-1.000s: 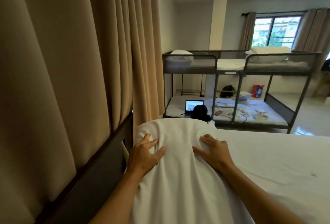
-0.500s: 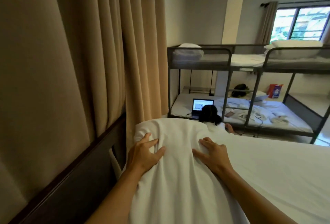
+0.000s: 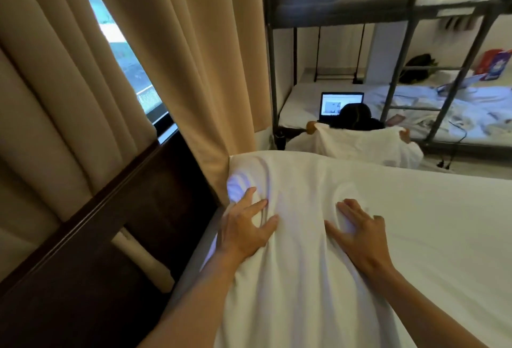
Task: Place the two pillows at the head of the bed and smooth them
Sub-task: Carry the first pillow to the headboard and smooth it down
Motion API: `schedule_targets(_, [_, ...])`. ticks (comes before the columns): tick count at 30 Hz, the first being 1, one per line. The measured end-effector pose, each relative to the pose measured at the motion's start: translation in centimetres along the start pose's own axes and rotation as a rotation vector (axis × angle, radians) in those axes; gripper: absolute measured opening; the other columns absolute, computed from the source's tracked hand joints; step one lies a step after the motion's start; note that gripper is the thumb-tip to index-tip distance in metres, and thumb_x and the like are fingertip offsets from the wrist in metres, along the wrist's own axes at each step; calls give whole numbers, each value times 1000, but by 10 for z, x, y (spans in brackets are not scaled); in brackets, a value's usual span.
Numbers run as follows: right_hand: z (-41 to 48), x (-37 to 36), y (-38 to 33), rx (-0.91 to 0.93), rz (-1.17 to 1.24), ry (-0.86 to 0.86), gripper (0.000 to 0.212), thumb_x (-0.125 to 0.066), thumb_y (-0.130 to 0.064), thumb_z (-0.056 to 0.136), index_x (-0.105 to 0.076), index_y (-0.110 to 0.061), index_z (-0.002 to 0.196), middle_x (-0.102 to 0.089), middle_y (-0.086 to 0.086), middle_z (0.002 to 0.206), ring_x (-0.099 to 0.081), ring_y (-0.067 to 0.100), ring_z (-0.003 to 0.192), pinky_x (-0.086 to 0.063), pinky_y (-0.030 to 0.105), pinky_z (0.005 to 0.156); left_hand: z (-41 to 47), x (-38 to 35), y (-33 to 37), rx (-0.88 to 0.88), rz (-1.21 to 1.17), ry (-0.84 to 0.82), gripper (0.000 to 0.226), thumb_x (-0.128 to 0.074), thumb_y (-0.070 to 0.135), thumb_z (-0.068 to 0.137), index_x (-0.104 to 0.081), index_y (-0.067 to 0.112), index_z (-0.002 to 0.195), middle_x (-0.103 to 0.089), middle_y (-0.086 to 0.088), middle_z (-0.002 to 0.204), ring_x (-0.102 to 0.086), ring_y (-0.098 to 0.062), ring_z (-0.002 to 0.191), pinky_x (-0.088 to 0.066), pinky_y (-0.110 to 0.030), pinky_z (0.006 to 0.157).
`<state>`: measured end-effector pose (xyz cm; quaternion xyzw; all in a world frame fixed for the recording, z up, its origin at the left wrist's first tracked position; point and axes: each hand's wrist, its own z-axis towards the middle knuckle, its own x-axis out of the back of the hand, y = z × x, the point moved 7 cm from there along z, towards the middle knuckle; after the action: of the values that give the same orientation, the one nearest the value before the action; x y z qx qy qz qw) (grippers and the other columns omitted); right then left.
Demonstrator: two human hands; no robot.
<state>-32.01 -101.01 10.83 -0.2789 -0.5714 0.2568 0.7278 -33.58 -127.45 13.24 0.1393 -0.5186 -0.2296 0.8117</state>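
Note:
A white pillow lies lengthwise along the head of the bed, next to the dark wooden headboard. My left hand rests flat on the pillow's left side, fingers spread. On its right side lies my right hand, pressed flat with fingers apart. The white bed sheet spreads to the right. I can make out only one pillow for sure under my hands.
Beige curtains hang behind the headboard, with a window gap at the left. Beyond the bed's far edge a person holds up a white cloth before a laptop. A grey metal bunk bed stands behind.
My head has leaned forward and down, so the view is closer. Both hands stay flat on the pillow, slightly wider apart. The person behind has raised a white cloth.

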Motion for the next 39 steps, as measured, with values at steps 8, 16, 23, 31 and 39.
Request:
schedule_targets(8, [52, -25, 66, -41, -54, 34, 50, -63, -55, 85, -61, -26, 126, -49, -6, 142, -46, 32, 105, -29, 35, 92, 45, -86, -8, -74, -51, 18, 48, -64, 60, 75, -73, 28, 109, -58, 1, 136, -66, -30, 97, -53, -34, 81])
schedule_targets(16, [62, -59, 114, -124, -17, 53, 66, -54, -62, 82, -52, -25, 137, -41, -11, 148, -36, 31, 116, -31, 43, 102, 54, -146, -27, -124, -66, -34, 51, -60, 57, 77, -71, 24, 115, -52, -1, 142, -64, -29, 100, -53, -36, 82])
schedule_targets(23, [84, -108, 133, -111, -2, 30, 60, -55, -60, 85, -53, -27, 134, -41, -14, 145, -30, 23, 106, -29, 32, 93, 65, -173, -66, -132, -38, -36, 48, -63, 54, 77, -72, 22, 112, -54, -4, 140, -65, -29, 96, -54, -36, 82])
schedule_targets(31, [94, -152, 144, -138, 39, 10, 59, -59, -57, 86, -51, -27, 137, -37, -15, 149, -29, 26, 118, -29, 34, 104, 70, -195, -113, -114, 2, -27, 46, -63, 51, 77, -74, 20, 109, -57, -10, 136, -65, -31, 103, -54, -38, 84])
schedule_targets(39, [93, -178, 163, -148, 33, -21, 63, -59, -61, 84, -48, -30, 138, -34, -18, 149, -27, 28, 120, -30, 38, 109, 60, -213, -147, -47, 6, -14, 47, -61, 51, 78, -76, 13, 102, -60, -13, 132, -65, -32, 102, -55, -37, 83])
